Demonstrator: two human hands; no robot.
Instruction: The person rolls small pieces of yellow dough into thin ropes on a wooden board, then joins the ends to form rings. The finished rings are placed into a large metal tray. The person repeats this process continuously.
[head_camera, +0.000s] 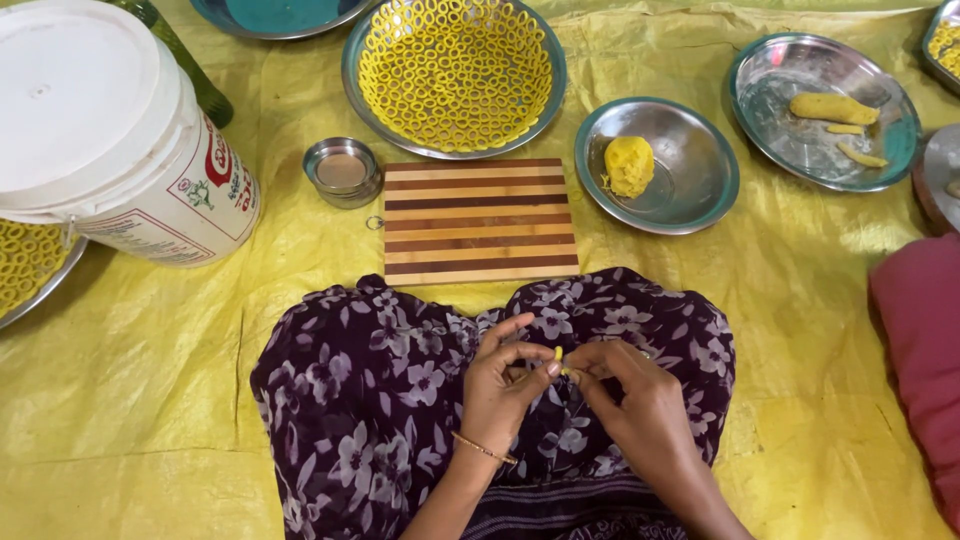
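Both hands over lap, above purple floral cloth (400, 400), near edge of yellow sheet (150, 400). Left hand (500, 385) and right hand (630, 395) pinch ends of small yellow dough strip (562, 362) between thumb and forefinger tips, other fingers loosely curled.

To do well, in my judgement:
- light pinch, don't flatten strip
- bring ends together, overlap slightly, press to seal ring
- match ring size to those in steel plate of rings (455, 70) at far edge
- striped board (480, 220) unused; dough lump in steel bowl (628, 165) right of it.

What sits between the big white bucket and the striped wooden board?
In the head view, a small round steel tin sits on the yellow sheet between the white bucket and the striped board.
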